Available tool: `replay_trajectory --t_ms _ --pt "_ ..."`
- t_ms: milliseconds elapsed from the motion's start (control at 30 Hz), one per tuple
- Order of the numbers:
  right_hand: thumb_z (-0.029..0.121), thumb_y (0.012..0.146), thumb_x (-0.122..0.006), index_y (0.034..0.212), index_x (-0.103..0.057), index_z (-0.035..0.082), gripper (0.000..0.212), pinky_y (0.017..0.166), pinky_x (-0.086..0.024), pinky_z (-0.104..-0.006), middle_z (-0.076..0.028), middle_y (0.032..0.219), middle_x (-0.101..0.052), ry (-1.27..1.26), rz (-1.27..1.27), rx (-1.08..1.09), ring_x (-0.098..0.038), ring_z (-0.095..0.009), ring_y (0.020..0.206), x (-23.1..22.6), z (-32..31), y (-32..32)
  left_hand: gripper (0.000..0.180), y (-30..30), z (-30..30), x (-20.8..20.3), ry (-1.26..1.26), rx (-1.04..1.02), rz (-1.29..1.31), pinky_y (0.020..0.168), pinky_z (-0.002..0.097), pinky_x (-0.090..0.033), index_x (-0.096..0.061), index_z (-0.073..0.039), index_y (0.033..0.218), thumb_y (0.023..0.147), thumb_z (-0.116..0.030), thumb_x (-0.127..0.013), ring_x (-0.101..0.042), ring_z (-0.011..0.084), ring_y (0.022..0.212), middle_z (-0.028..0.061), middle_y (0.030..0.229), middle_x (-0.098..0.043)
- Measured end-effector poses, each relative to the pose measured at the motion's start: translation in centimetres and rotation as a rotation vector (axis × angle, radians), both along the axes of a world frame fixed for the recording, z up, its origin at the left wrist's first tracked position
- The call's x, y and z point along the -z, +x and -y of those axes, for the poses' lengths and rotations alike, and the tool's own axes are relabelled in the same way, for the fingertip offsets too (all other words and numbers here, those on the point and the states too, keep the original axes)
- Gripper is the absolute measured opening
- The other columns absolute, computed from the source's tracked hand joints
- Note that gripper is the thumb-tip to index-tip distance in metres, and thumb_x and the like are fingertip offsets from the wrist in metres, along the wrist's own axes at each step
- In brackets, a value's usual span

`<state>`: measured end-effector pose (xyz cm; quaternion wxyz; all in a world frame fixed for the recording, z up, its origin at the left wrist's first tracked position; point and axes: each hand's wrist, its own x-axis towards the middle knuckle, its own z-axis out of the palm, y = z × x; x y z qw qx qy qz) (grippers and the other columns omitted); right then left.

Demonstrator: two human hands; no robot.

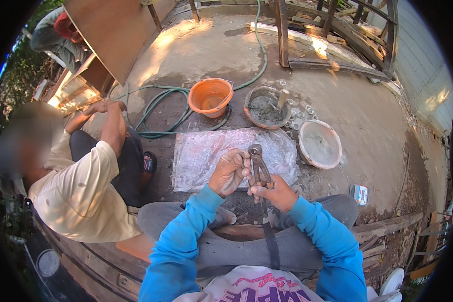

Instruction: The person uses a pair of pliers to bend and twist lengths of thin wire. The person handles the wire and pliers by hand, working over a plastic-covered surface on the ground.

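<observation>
A pair of dark metal pincers (257, 162) stands upright in front of me, above a plastic-covered board. My right hand (276, 194) is closed round its handles. My left hand (229, 172) is beside the jaws, fingers curled and pinched together near the pincer head. What those fingers hold, if anything, is too small to make out. Below both hands, the pale board or sheet (201, 151) lies on the ground, wrapped in clear, wrinkled plastic with grey smears.
Beyond the board stand an orange bucket (206, 96), a bucket of wet grey mortar (263, 108) and a pale basin (320, 143). Small rings (301, 114) lie between them. A green hose (158, 108) coils behind. A co-worker in a cream shirt (85, 194) sits at my left.
</observation>
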<state>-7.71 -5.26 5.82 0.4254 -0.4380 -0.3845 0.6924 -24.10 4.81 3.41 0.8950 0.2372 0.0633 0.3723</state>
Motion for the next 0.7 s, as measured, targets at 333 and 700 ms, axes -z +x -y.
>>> replay_trajectory --t_ms 333,700 --pt "0.017 0.089 -0.065 0.105 -0.058 -0.002 0.026 0.067 -0.052 -0.0305 -0.009 0.089 -0.063 0.061 0.082 -0.022 -0.060 -0.015 0.075 -0.3 0.0 0.0 0.019 0.1 0.5 -0.3 0.063 -0.105 -0.083 0.062 0.0296 -0.053 -0.062 -0.004 0.099 0.090 -0.020 -0.066 -0.061 0.0146 0.069 0.0070 0.084 -0.064" --pt "0.017 0.090 -0.065 0.107 -0.057 -0.001 0.027 0.067 -0.051 -0.0303 -0.009 0.092 -0.062 0.066 0.046 0.007 -0.059 -0.015 0.075 0.1 0.1 -0.3 0.016 0.2 0.9 -1.2 0.116 -0.189 -0.163 0.062 0.0258 -0.053 -0.063 -0.002 0.095 0.090 -0.017 -0.067 -0.061 0.0134 0.069 0.0069 0.081 -0.064"
